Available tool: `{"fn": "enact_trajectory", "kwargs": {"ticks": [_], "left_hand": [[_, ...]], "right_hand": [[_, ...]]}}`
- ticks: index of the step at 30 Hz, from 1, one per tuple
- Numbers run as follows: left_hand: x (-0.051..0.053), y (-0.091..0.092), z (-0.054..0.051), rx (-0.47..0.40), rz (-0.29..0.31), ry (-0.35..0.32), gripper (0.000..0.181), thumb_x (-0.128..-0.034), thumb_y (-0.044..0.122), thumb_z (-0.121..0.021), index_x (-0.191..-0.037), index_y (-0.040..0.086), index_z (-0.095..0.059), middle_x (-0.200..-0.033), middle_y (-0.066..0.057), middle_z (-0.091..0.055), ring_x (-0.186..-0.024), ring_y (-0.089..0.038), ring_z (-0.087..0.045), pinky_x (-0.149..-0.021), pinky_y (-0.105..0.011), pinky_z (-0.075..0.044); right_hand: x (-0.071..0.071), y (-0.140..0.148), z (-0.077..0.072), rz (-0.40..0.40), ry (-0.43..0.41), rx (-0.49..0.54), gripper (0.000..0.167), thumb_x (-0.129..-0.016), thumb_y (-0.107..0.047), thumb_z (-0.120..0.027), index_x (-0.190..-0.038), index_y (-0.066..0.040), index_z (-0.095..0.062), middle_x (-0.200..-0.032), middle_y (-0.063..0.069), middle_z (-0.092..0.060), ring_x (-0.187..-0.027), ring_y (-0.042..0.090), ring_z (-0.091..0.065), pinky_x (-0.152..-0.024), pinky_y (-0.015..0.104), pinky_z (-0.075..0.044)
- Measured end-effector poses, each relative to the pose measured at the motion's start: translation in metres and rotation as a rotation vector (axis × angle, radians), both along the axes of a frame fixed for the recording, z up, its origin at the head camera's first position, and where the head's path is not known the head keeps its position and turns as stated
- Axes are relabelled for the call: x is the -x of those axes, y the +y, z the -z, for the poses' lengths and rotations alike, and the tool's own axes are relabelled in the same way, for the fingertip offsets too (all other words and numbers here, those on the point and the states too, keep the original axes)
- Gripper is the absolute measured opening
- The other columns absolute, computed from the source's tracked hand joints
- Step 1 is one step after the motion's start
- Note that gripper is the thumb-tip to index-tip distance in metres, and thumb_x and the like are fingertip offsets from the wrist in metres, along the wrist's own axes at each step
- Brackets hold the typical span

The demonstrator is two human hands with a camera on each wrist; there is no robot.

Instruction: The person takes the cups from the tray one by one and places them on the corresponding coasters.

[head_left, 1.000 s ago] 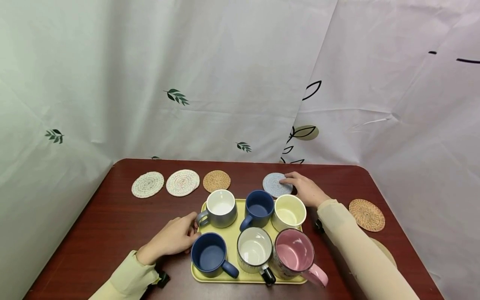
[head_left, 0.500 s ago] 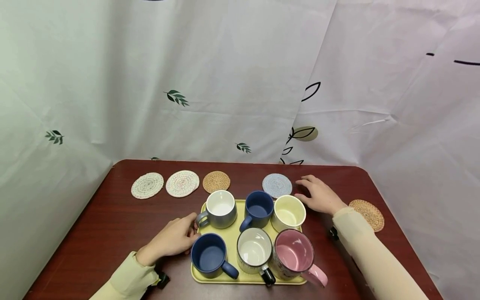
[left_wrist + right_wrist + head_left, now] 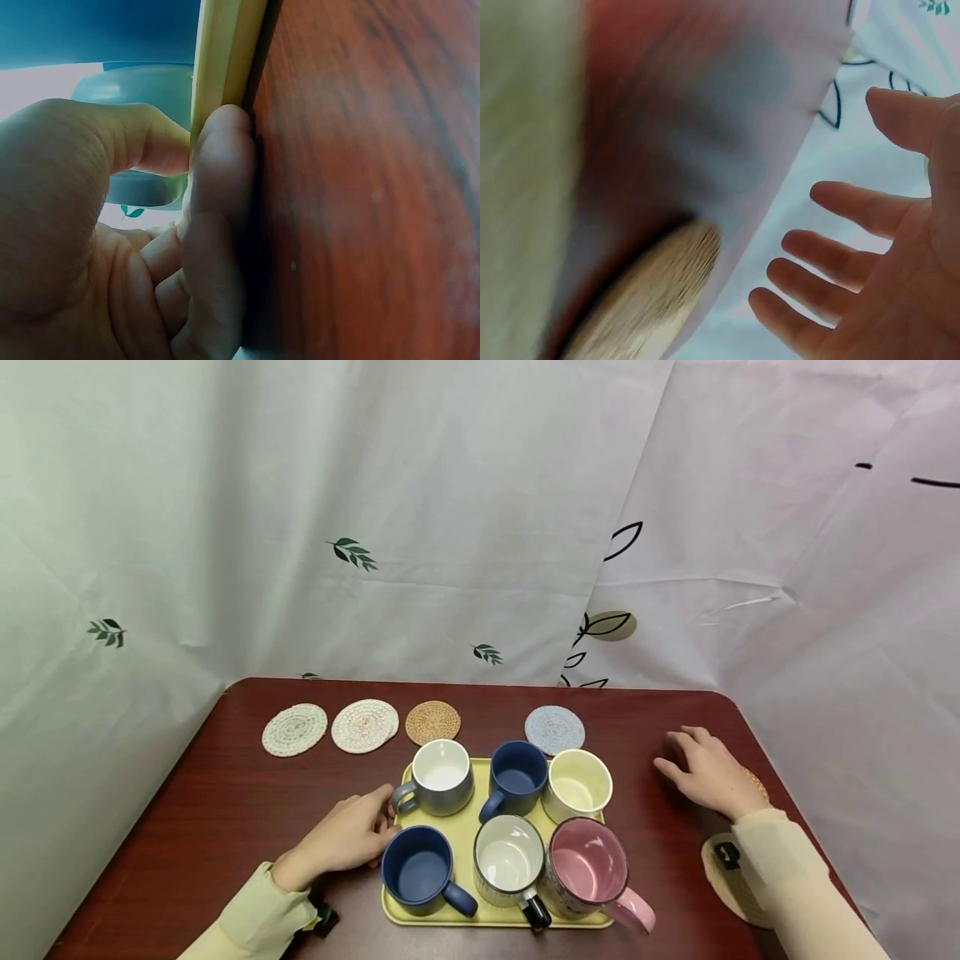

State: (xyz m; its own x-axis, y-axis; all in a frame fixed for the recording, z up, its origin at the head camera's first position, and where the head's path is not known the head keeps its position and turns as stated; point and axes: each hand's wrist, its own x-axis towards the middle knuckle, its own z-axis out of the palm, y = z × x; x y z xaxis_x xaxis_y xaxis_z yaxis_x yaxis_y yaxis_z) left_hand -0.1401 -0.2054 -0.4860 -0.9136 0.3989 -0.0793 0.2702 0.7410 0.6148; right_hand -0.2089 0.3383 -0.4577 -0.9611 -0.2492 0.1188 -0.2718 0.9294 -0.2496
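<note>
My left hand [image 3: 341, 835] pinches the left rim of a yellow tray [image 3: 467, 831]; in the left wrist view the thumb lies on the upper side of the rim [image 3: 229, 52] and the fingers below. Several mugs stand upright on it: a grey mug [image 3: 442, 778], two dark blue mugs [image 3: 517, 777], a cream cup [image 3: 577, 787], a white mug with a black handle [image 3: 508, 864] and a pink mug [image 3: 588, 868]. Above the table's right side, my right hand [image 3: 712, 772] holds nothing, fingers spread in the right wrist view. It partly covers a woven tan coaster [image 3: 759, 783].
Along the back of the dark red table [image 3: 225, 827] lie two whitish coasters [image 3: 365, 727], a tan coaster [image 3: 433, 723] and a light blue coaster [image 3: 555, 731]. A beige coaster [image 3: 729, 881] lies partly under the right sleeve. White patterned cloth [image 3: 450, 527] hangs behind.
My right hand has left the light blue coaster and moved right and towards me, across to the tan coaster. The left hand and tray have stayed put.
</note>
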Motion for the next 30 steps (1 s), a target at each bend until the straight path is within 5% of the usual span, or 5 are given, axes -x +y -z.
{"fn": "enact_trajectory", "kwargs": {"ticks": [12, 30], "left_hand": [[0.0, 0.0, 0.0, 0.001, -0.004, 0.0, 0.016, -0.0918, 0.018, -0.068, -0.097, 0.016, -0.053, -0.054, 0.015, -0.053, -0.042, -0.002, -0.054, -0.05, -0.021, -0.043], [0.001, 0.0, 0.0, -0.005, 0.002, -0.004, 0.016, -0.0923, 0.018, -0.068, -0.098, 0.016, -0.053, -0.054, 0.015, -0.053, -0.042, -0.002, -0.054, -0.05, -0.022, -0.044]], "right_hand": [[-0.032, 0.05, 0.009, 0.116, -0.142, -0.03, 0.075, -0.1, -0.047, -0.064, -0.143, 0.012, -0.047, -0.145, 0.046, -0.038, -0.128, 0.066, -0.04, -0.102, 0.075, -0.036], [-0.044, 0.071, 0.009, 0.109, -0.147, -0.077, 0.077, -0.095, -0.047, -0.07, -0.145, 0.008, -0.048, -0.14, 0.043, -0.044, -0.122, 0.065, -0.048, -0.095, 0.075, -0.042]]}}
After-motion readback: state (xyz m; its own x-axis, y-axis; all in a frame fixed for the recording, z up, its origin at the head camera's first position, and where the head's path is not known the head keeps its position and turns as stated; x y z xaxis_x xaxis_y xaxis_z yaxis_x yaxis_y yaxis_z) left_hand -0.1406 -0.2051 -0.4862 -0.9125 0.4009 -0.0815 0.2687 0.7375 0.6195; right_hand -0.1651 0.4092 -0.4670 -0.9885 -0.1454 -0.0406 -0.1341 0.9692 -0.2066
